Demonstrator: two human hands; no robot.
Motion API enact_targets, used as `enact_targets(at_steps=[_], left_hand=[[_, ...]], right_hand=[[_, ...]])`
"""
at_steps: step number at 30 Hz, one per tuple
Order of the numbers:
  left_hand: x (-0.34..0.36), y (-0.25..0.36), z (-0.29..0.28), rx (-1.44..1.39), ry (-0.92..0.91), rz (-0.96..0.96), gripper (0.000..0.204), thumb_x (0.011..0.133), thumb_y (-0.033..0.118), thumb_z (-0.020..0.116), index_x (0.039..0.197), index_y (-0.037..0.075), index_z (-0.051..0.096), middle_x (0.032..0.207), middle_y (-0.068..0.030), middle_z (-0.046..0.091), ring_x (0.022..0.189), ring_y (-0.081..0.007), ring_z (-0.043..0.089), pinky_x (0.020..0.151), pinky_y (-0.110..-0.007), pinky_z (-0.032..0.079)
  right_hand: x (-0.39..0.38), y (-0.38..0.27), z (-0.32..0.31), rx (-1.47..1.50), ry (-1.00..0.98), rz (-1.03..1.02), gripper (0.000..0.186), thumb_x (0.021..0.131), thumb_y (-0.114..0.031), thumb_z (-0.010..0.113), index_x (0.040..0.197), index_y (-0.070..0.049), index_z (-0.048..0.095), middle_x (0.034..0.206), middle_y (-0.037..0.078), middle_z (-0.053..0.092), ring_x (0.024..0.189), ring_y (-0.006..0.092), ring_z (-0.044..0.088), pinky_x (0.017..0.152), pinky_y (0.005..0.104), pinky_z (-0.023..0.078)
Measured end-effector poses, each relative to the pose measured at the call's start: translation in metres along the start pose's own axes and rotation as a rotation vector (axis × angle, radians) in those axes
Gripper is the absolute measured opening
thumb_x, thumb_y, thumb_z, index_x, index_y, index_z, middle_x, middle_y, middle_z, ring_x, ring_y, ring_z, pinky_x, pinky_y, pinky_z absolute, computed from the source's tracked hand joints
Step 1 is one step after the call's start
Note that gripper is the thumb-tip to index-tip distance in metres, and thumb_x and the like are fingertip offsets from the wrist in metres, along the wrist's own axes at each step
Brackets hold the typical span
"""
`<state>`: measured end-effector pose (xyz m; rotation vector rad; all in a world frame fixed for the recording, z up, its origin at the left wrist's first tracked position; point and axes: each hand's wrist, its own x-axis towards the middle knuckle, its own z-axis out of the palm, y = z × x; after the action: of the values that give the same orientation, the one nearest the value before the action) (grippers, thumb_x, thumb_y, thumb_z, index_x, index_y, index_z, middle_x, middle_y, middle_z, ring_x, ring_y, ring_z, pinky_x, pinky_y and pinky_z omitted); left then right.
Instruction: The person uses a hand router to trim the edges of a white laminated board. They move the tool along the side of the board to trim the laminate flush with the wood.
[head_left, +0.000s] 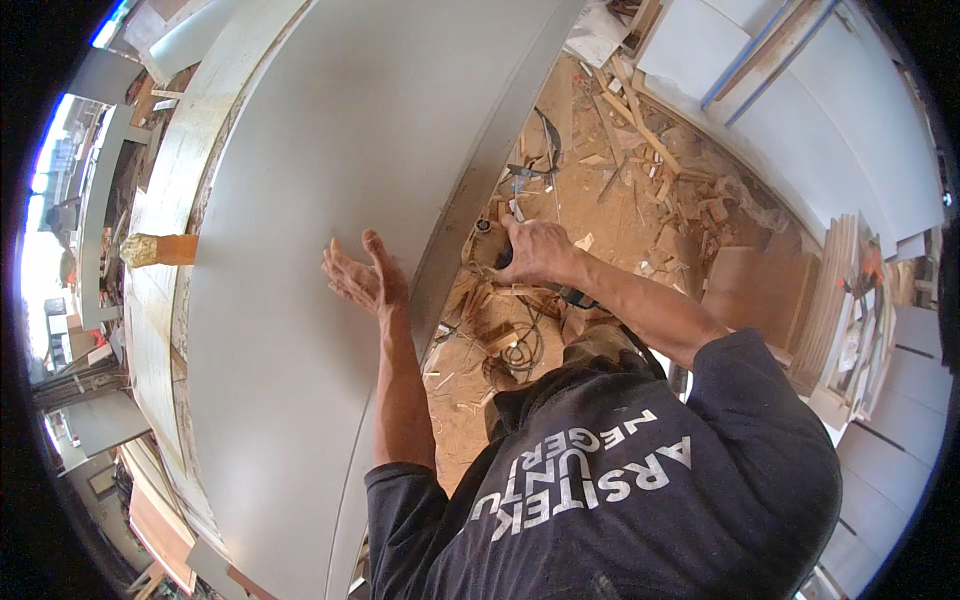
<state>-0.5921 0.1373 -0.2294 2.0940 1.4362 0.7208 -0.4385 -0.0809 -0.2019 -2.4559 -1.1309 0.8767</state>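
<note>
My left hand (372, 278) is over the large grey panel (300, 180), its fingers apart and nothing in them. A faint shadow falls on the panel by the fingertips; whether the edge of the hand touches the surface I cannot tell. Just off the panel's right edge, my right hand (538, 250) is closed round what looks like a compact power tool (483, 228) with a small round metal end. The fingers hide most of its body, so its exact kind does not show.
Wood scraps (640, 130) and sawdust cover the brown floor, with a coiled cable (522, 345) near my feet. White panels (800, 110) stand at the right, beside stacked thin boards (825, 290). A brush-like object with a wooden handle (175, 250) lies at the panel's left edge.
</note>
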Motion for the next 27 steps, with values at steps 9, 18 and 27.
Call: enact_targets(at_steps=[9, 18, 27], left_hand=[[-0.035, -0.032, -0.044, -0.259, -0.168, 0.185, 0.084, 0.099, 0.066, 0.046, 0.154, 0.004, 0.037, 0.163, -0.0233, 0.030, 0.156, -0.0392, 0.016, 0.125, -0.056, 0.009], [-0.074, -0.214, -0.219, -0.150, 0.045, 0.113, 0.081, 0.102, 0.064, 0.044, 0.151, -0.001, 0.042, 0.158, -0.0242, 0.036, 0.149, -0.0385, 0.030, 0.122, -0.052, 0.020], [-0.086, -0.383, -0.381, 0.218, 0.223, -0.282, 0.089, 0.100, 0.071, 0.037, 0.150, -0.002, 0.042, 0.153, -0.0231, 0.042, 0.143, -0.0412, 0.036, 0.120, -0.057, 0.027]], right_hand=[[-0.043, -0.055, 0.056, 0.041, 0.005, -0.021, 0.081, 0.064, -0.044, 0.078, 0.123, 0.005, 0.051, 0.099, 0.028, 0.071, 0.096, 0.0432, 0.071, 0.087, 0.0484, 0.057], [-0.076, -0.105, 0.114, 0.042, -0.054, -0.013, 0.081, 0.064, -0.041, 0.077, 0.124, 0.007, 0.053, 0.102, 0.031, 0.071, 0.099, 0.0431, 0.071, 0.089, 0.0487, 0.057], [-0.113, -0.155, 0.161, 0.022, -0.052, -0.005, 0.084, 0.061, -0.044, 0.076, 0.122, 0.009, 0.053, 0.096, 0.029, 0.070, 0.095, 0.0428, 0.070, 0.086, 0.0485, 0.056]])
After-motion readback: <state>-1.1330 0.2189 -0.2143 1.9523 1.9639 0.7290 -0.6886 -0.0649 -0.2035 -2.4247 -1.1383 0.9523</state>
